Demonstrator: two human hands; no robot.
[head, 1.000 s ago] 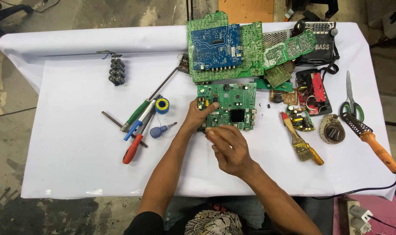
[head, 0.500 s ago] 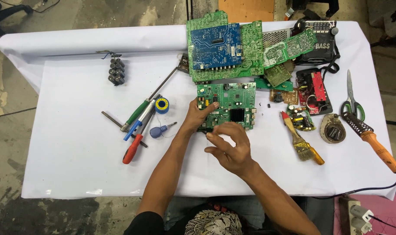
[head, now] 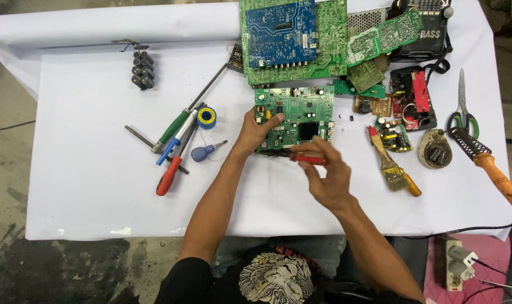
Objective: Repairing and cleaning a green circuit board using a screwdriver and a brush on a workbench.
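- Green circuit board [head: 301,115] sits flat on the white tablecloth [head: 87,186], mid-table, just below the bigger pile of green and blue boards [head: 292,39].
- Our left hand [head: 256,132] pins its left edge, thumb on top, fingers curled around the side.
- Our right hand [head: 326,174] has its fingers pinched shut on a red-handled screwdriver [head: 301,157], lying along the board's near edge.
- Progress-wise, we'd say early: board looks whole, nothing visibly removed.
- Spare screwdrivers [head: 174,149], solder spool [head: 206,117], brush [head: 392,166] and soldering iron [head: 486,166] lie untouched.
- Can't tell where the tip lands; any screws are too small to spot.
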